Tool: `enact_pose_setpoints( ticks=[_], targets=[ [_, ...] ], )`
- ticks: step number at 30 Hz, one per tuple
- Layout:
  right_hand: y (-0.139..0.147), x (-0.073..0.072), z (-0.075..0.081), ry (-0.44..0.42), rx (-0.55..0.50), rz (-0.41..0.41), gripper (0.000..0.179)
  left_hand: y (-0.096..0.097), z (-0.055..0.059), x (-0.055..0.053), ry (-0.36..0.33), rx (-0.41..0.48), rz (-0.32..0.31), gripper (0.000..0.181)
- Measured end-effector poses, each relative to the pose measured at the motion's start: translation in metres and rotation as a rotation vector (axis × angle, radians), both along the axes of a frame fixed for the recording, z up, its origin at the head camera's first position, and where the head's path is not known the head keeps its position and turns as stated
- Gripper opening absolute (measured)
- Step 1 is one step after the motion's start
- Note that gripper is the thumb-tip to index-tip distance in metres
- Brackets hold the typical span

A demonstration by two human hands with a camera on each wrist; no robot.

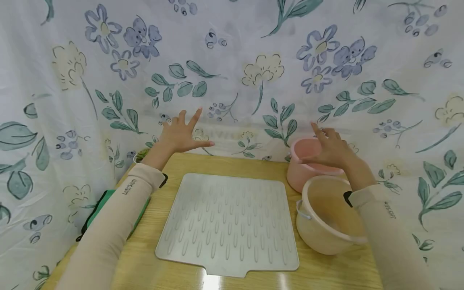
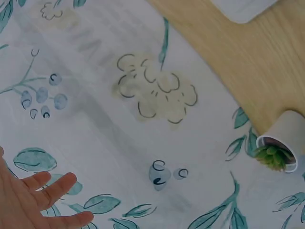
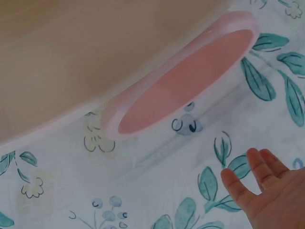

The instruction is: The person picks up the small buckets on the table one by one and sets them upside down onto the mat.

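Right now, both hands hold nothing. The left hand (image 1: 177, 135) is up in front of the cloth (image 1: 232, 48) with its fingers spread wide. The right hand (image 1: 328, 149) is up too, with its thumb stuck out to the side and its fingers loose.

The mat (image 1: 228, 221) lies flat on the table (image 1: 145, 249), between the two arms. It is closer to the person than both hands are, so from each hand it is back and in toward the middle. I can't tell which way it is longer, but its little bumps run front to back, and a tab sticks out on the near side.

The right hand is the one near the buckets. From the head view it covers part of the pink bucket (image 1: 295, 177), but from the right wrist they look apart. The cream bucket (image 1: 315, 237) stands closer to the person, just beside the mat. The left hand is nearer the plant pot (image 2: 290, 129).
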State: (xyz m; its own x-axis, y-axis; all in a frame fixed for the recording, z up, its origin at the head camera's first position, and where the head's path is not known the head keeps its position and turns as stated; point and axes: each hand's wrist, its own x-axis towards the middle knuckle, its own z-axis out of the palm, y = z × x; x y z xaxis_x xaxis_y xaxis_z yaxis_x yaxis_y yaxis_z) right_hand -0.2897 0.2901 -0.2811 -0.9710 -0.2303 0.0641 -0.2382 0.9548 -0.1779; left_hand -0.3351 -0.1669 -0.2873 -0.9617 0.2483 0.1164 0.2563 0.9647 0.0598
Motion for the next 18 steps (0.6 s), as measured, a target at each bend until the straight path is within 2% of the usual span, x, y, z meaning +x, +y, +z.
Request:
enact_pose_setpoints(
  ticks=[4, 8, 14, 18],
  targets=[
    [0.011, 0.004, 0.001, 0.013, -0.007, 0.016, 0.126, -0.013, -0.003, 0.005, 0.005, 0.021, -0.009, 0.114],
    [0.023, 0.013, 0.005, 0.015, 0.008, 0.030, 0.126, -0.027, -0.008, 0.015, 0.008, 0.030, -0.030, 0.113],
    [0.041, 0.030, 0.010, -0.048, -0.011, -0.005, 0.129, -0.042, -0.011, 0.034, -0.004, 0.067, -0.050, 0.113],
    [0.053, 0.040, 0.007, -0.058, -0.014, -0.020, 0.129, -0.049, -0.015, 0.042, -0.020, 0.096, -0.050, 0.113]
  ],
)
